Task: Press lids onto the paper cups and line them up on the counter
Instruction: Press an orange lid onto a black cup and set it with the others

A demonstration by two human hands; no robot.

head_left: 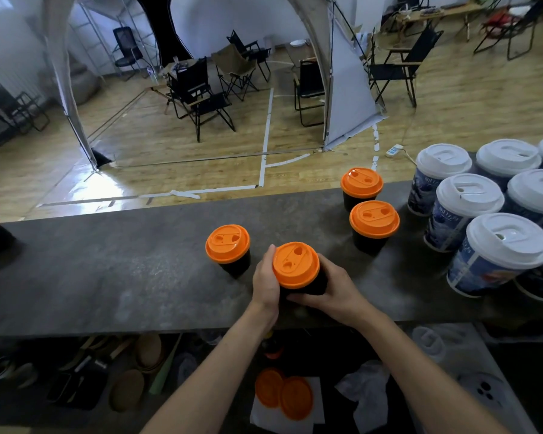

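While the left hand (pixel 265 277) and right hand (pixel 333 292) both clasp an orange-lidded cup (pixel 296 265) at the tabletop's (pixel 123 261) near edge, three capped cups (pixel 228 244) (pixel 374 219) (pixel 361 182) stand behind, not yet lined up. The spare lids (pixel 284 393) below suggest more remain.

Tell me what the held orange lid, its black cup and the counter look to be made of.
Orange lid: moulded plastic, probably, semi-matte; embossed sip hole and crisp rolled rim.
Black cup: paper per the task, matte and dark; too little shows to confirm.
Counter: stone or a stone-look laminate, matte grey with mottled speckling; which one cannot be told.
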